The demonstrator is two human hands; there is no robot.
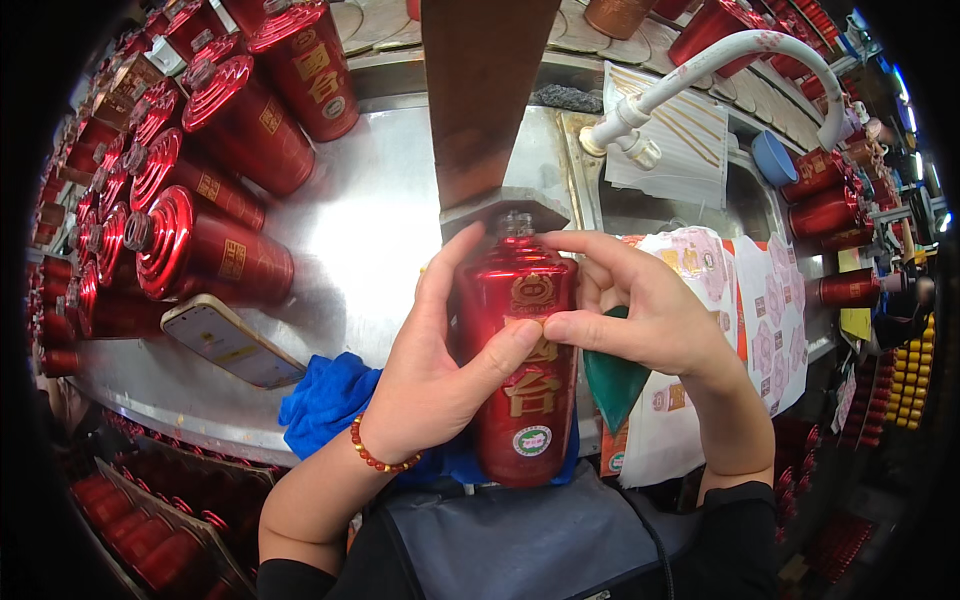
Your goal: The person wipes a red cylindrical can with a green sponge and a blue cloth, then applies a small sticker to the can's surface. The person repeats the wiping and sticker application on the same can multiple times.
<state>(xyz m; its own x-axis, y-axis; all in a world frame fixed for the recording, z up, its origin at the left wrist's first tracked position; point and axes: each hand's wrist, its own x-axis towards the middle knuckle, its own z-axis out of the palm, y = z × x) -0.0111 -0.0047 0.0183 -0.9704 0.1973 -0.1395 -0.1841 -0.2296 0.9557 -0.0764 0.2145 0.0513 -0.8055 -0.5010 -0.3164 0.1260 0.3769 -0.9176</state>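
A shiny red bottle (520, 400) with gold raised lettering and a round white-and-green emblem lies in front of me, its bare glass neck pointing away. My left hand (430, 370) wraps its left side, and the thumb presses on the gold lettering. My right hand (645, 310) grips the right shoulder, its thumb meeting the left one on the bottle's front. Below the right hand's fingers hangs a green pointed, cone-like thing (613, 385); whether those fingers hold it I cannot tell. A blue cloth (335, 400) lies bunched under my left wrist and beneath the bottle.
Several red bottles (250, 125) crowd the metal counter (370, 190) at left, beside a leaning phone (232, 340). A brown post (485, 90) rises beyond my bottle. At right are a white faucet (720, 55), a sink (650, 205), a blue cup (773, 158) and sticker sheets (775, 320).
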